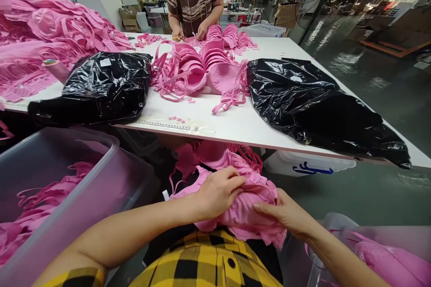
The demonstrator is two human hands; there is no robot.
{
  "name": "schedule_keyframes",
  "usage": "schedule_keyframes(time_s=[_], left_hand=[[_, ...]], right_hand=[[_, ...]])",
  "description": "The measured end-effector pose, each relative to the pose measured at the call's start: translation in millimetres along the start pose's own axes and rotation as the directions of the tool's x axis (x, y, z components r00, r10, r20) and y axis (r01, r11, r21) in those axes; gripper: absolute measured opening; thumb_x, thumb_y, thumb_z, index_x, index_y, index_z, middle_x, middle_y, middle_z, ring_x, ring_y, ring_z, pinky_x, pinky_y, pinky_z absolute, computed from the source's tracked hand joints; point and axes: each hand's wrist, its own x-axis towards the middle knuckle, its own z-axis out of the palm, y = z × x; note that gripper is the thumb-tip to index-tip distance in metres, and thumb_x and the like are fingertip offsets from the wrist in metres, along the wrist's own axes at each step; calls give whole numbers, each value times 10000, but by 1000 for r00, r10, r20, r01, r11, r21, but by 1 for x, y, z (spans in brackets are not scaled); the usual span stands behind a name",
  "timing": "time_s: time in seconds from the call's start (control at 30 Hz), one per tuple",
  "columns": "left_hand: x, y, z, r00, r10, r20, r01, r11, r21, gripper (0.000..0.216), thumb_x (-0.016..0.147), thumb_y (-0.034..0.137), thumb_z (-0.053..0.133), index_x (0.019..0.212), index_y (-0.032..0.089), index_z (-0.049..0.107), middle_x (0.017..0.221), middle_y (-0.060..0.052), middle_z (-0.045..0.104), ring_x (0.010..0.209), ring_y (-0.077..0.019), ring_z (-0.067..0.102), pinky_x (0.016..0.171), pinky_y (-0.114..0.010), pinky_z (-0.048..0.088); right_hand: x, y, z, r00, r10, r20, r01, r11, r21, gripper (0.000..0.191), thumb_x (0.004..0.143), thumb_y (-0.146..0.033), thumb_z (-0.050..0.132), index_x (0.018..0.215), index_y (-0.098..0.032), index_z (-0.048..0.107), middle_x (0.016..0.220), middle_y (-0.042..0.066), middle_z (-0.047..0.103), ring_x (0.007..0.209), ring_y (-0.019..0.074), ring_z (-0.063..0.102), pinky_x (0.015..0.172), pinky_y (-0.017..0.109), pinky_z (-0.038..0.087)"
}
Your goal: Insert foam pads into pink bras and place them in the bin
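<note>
A pink bra point(251, 210) with lacy edges lies across my lap, below the table's front edge. My left hand point(220, 190) rests on its upper side, fingers bent and gripping the fabric. At the bra's right end my right hand point(281, 213) pinches the cup, thumb on the near face and the other fingers hidden behind it. More pink fabric and straps point(212, 154) bunch up beyond my hands, under the table edge. A small white tag point(165, 195) sticks out on the left.
On the white table point(232, 125) stand nested pink bras point(205, 71) between two black plastic bags point(111, 80) point(303, 98). A pink heap point(67, 27) covers the far left. Opposite, a person point(195, 4) handles pink pieces. Plastic bins flank me, left point(111, 143) and right point(340, 222).
</note>
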Motion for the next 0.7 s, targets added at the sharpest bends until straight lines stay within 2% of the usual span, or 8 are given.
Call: schedule_keyframes(time_s=[0.07, 0.13, 0.17, 0.27, 0.33, 0.47, 0.6, 0.7], left_hand=[[1, 0, 1, 988, 151, -28, -148, 983, 108, 242, 903, 142, 382, 923, 143, 623, 974, -99, 604, 868, -181, 573, 740, -290, 482], [2, -1, 1, 960, 280, 8, -276, 941, 194, 267, 909, 141, 364, 868, 125, 627, 973, -114, 608, 885, -208, 567, 763, -328, 474], [3, -2, 2, 953, 299, 44, -301, 928, 221, 261, 908, 144, 373, 863, 119, 629, 983, -119, 609, 895, -220, 564, 773, -344, 471], [3, -6, 3, 966, 200, 164, -235, 943, 237, 216, 900, 145, 417, 913, 117, 630, 1057, -124, 598, 951, -229, 557, 814, -350, 468], [4, -8, 4, 965, 115, 238, -162, 969, 188, 198, 901, 167, 443, 891, 129, 637, 1099, -112, 586, 981, -213, 552, 839, -323, 465], [12, -6, 0, 947, -19, 321, 9, 999, 32, 149, 870, 177, 518, 781, 127, 626, 1006, -84, 592, 883, -175, 570, 784, -268, 473], [17, -3, -4, 949, -59, 309, 77, 996, -46, 122, 837, 129, 541, 717, 131, 565, 848, -51, 556, 789, -158, 544, 717, -251, 467], [15, -4, -2, 960, -57, 274, 71, 997, -42, 118, 848, 119, 514, 734, 137, 542, 835, -51, 545, 794, -163, 529, 715, -258, 467]], right_hand=[[1, -2, 0, 1000, 9, 2, -9, 999, -46, 452, 708, -430, 737, 1058, -154, 664, 984, 64, 692, 914, 266, 623, 842, 392, 501], [1, -1, 0, 1000, -2, -1, 2, 996, -85, 422, 707, -430, 730, 1019, -152, 671, 966, 55, 685, 883, 252, 616, 811, 369, 502], [2, -1, 0, 1000, -9, -7, 8, 995, -104, 399, 706, -427, 728, 986, -148, 673, 943, 52, 681, 863, 245, 611, 786, 354, 503], [3, 0, -1, 999, -19, -28, 14, 984, -178, 328, 698, -416, 726, 857, -134, 672, 839, 42, 658, 777, 219, 583, 685, 309, 491], [3, -2, 0, 999, -41, -20, 35, 975, -218, 299, 707, -410, 709, 817, -136, 667, 808, 35, 636, 746, 205, 555, 645, 289, 469], [4, -7, 1, 998, -57, 7, 57, 957, -286, 287, 715, -430, 673, 741, -148, 627, 733, 12, 572, 680, 174, 493, 591, 256, 412], [6, -7, 2, 998, -20, -64, -5, 928, -373, 400, 701, -525, 648, 611, -172, 484, 633, -21, 411, 590, 123, 351, 515, 229, 322], [8, -5, 1, 994, -8, -109, -30, 942, -335, 489, 723, -597, 599, 558, -197, 373, 600, -39, 325, 564, 108, 277, 489, 226, 272]])
